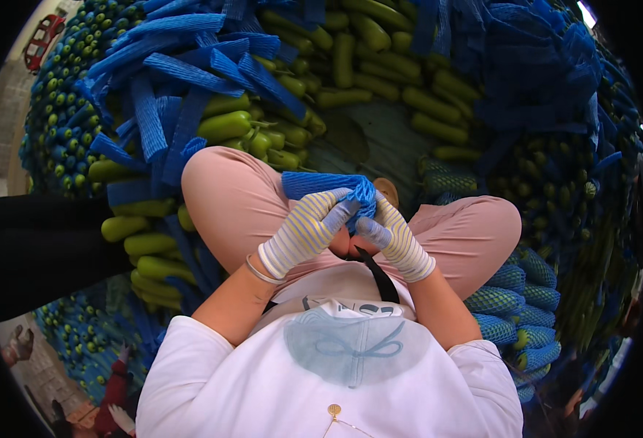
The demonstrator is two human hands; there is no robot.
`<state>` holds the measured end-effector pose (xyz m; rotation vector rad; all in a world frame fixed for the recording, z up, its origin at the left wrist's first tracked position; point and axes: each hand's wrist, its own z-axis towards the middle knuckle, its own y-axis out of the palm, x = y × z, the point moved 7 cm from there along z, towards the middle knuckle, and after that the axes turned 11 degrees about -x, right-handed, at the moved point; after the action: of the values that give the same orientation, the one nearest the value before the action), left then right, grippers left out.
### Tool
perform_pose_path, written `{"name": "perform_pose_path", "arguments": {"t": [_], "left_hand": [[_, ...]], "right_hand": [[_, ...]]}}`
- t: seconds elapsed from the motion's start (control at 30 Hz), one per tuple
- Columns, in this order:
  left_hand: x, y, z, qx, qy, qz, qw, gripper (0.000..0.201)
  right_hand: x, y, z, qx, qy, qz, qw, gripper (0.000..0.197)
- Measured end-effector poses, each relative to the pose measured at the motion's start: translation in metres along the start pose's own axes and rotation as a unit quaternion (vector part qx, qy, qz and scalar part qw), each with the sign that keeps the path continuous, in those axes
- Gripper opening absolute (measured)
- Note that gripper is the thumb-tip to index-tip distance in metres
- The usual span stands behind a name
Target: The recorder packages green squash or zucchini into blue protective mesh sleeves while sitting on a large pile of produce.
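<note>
Above my lap, both hands in striped gloves work on one blue mesh sleeve (318, 184). Its flat length points left, while its right end is bunched and pulled apart between my fingers. My left hand (305, 228) is closed on that bunched end from the left. From the right, my right hand (397, 239) pinches the same end, its fingertips partly hidden by the netting. No vegetable shows inside the sleeve. Close by on the left lie several long green vegetables (225, 127), smooth and without netting.
Loose blue sleeves (182, 73) are heaped at the far left, more (537, 66) at the far right. Netted vegetables (496, 301) are stacked by my right knee; a tall wall of them (66, 109) stands left. Bare vegetables (153, 244) lie left of my knee. People's hands (120, 417) show lower left.
</note>
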<state>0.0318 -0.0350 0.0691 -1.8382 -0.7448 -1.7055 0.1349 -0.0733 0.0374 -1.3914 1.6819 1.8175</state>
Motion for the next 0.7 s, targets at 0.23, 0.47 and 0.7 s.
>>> {"name": "perform_pose_path", "arguments": {"t": [0.23, 0.47, 0.7], "left_hand": [[-0.016, 0.001, -0.002, -0.057, -0.022, -0.023, 0.998, 0.022], [0.001, -0.017, -0.001, 0.014, 0.012, 0.097, 0.995, 0.014], [0.009, 0.021, 0.006, -0.044, 0.052, -0.184, 0.981, 0.015]], "right_hand": [[0.001, -0.008, -0.002, 0.014, 0.005, -0.053, 0.998, 0.094], [-0.012, -0.026, -0.001, 0.085, -0.059, -0.180, 0.978, 0.046], [0.021, -0.070, 0.012, 0.172, -0.061, -0.362, 0.914, 0.019]]}}
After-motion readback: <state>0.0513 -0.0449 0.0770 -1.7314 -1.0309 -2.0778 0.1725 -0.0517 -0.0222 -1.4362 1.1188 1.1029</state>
